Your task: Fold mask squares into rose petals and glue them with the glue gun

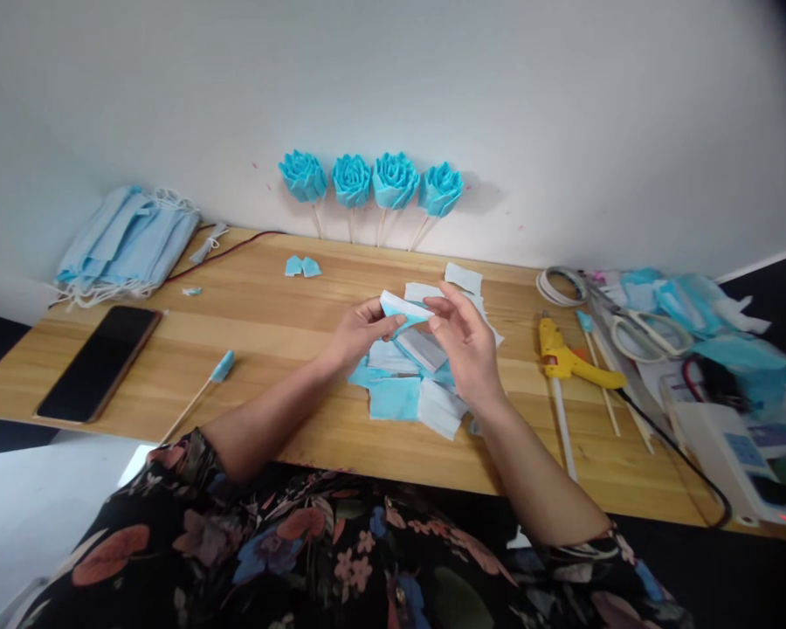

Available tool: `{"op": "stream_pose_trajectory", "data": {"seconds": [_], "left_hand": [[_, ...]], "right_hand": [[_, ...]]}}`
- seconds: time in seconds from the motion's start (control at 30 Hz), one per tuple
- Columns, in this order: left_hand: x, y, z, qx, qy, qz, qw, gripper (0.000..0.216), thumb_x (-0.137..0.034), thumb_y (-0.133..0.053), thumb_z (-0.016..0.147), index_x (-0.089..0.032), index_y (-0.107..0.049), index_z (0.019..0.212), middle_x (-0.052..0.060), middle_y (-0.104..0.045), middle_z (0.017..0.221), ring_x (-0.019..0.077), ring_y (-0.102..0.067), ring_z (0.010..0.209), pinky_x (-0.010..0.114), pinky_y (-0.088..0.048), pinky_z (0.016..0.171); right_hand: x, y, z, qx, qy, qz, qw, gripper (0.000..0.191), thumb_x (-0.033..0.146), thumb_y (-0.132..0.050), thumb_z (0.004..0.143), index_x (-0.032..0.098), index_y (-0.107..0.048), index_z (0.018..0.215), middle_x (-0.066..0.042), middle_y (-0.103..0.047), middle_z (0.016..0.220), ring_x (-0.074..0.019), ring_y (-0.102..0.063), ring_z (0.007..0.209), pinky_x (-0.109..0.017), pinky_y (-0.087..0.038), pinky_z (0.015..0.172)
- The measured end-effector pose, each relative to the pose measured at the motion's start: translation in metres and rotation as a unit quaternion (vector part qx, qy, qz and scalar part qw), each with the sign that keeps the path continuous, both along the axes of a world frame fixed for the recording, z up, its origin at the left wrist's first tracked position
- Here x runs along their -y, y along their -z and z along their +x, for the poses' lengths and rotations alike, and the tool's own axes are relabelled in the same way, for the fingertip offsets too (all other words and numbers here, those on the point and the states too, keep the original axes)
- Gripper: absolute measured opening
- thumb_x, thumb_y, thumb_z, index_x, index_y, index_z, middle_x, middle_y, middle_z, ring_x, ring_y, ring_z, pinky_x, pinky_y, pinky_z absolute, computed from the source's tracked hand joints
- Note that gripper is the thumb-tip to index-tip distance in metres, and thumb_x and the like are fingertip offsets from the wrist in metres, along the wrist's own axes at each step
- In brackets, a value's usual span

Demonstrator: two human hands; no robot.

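A blue-and-white piece of mask fabric, partly folded over, is held up between my two hands above the table. My left hand pinches its left end, thumb on the blue side. At the right end my right hand has its thumb and fingertips against the fabric, the other fingers bent. Cut fabric pieces, some blue side up and some white, lie in a loose pile beneath. Off to the left rests a stick with a blue fabric tip.
Four-of-a-kind aside, several blue fabric roses on sticks lean on the wall. Masks and a phone lie left. Right are a yellow glue gun with its cord, scissors, tape and a white power strip.
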State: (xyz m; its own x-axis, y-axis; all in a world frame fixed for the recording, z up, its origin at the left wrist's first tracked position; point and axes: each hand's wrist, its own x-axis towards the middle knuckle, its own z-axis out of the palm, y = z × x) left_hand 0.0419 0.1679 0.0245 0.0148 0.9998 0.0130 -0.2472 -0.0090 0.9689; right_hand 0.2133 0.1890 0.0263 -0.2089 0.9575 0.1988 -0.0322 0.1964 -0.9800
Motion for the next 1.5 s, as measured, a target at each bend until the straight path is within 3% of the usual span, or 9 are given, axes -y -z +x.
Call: {"op": "stream_pose_trajectory", "data": {"seconds": [0.07, 0.3, 0.47, 0.63, 0.93, 1.1, 1.5], "left_hand": [[0.0, 0.0, 0.0, -0.001, -0.002, -0.001, 1.0, 0.025, -0.038, -0.078, 0.072, -0.016, -0.064, 0.072, -0.003, -0.053, 0.061, 0.0087, -0.043, 0.058, 0.025, -0.035, 0.057], [0.0, 0.007, 0.001, 0.004, 0.026, 0.01, 1.0, 0.029, -0.041, -0.08, 0.071, -0.016, -0.067, 0.078, -0.002, -0.057, 0.066, 0.0092, -0.045, 0.061, 0.025, -0.034, 0.06], [0.001, 0.004, 0.001, -0.003, 0.043, 0.021, 0.999, 0.032, -0.044, -0.081, 0.071, -0.016, -0.066, 0.076, -0.002, -0.057, 0.066, 0.0093, -0.046, 0.061, 0.025, -0.034, 0.06], [0.003, -0.006, -0.001, -0.041, 0.018, 0.009, 0.999, 0.034, -0.047, -0.071, 0.079, -0.017, -0.061, 0.066, -0.002, -0.053, 0.061, 0.0094, -0.043, 0.058, 0.026, -0.035, 0.059], [0.002, -0.004, -0.003, -0.053, -0.013, 0.014, 0.998, 0.034, -0.04, -0.072, 0.076, -0.017, -0.056, 0.058, -0.002, -0.051, 0.057, 0.0098, -0.043, 0.059, 0.027, -0.035, 0.062], [0.002, -0.002, -0.001, -0.045, -0.005, 0.01, 0.999, 0.033, -0.041, -0.074, 0.073, -0.017, -0.057, 0.059, -0.003, -0.049, 0.055, 0.0091, -0.041, 0.056, 0.026, -0.033, 0.059], [0.002, -0.002, 0.001, -0.01, 0.022, 0.019, 1.0, 0.031, -0.041, -0.079, 0.07, -0.015, -0.063, 0.069, -0.003, -0.053, 0.062, 0.0084, -0.044, 0.06, 0.024, -0.035, 0.059]], "right_hand": [[0.0, -0.001, 0.001, -0.009, -0.006, -0.008, 1.0, 0.05, 0.035, -0.068, 0.085, 0.032, -0.059, 0.134, -0.005, -0.069, 0.119, -0.0214, -0.062, 0.117, -0.042, -0.055, 0.098], [0.004, 0.0, -0.002, 0.023, -0.083, -0.071, 0.994, 0.066, 0.038, -0.073, 0.082, 0.031, -0.05, 0.143, -0.005, -0.07, 0.114, -0.0209, -0.068, 0.097, -0.042, -0.058, 0.092], [0.004, 0.001, -0.002, 0.036, -0.062, -0.054, 0.996, 0.061, 0.034, -0.071, 0.083, 0.029, -0.053, 0.141, -0.006, -0.068, 0.119, -0.0208, -0.066, 0.103, -0.041, -0.056, 0.095], [0.005, -0.002, -0.002, 0.039, -0.044, -0.057, 0.997, 0.06, 0.031, -0.071, 0.083, 0.029, -0.055, 0.14, -0.006, -0.068, 0.116, -0.0189, -0.067, 0.09, -0.039, -0.058, 0.087], [0.007, -0.005, -0.003, 0.033, -0.075, -0.07, 0.994, 0.062, 0.036, -0.07, 0.084, 0.031, -0.05, 0.142, -0.005, -0.07, 0.111, -0.0207, -0.068, 0.094, -0.043, -0.058, 0.091], [0.005, 0.005, -0.005, 0.001, -0.113, -0.067, 0.991, 0.071, 0.036, -0.073, 0.082, 0.032, -0.044, 0.146, -0.005, -0.068, 0.121, -0.0212, -0.066, 0.107, -0.041, -0.056, 0.097], [0.007, 0.006, -0.006, 0.04, -0.085, -0.046, 0.994, 0.067, 0.029, -0.07, 0.082, 0.031, -0.047, 0.145, -0.003, -0.068, 0.109, -0.0183, -0.066, 0.09, -0.041, -0.058, 0.091]]}}
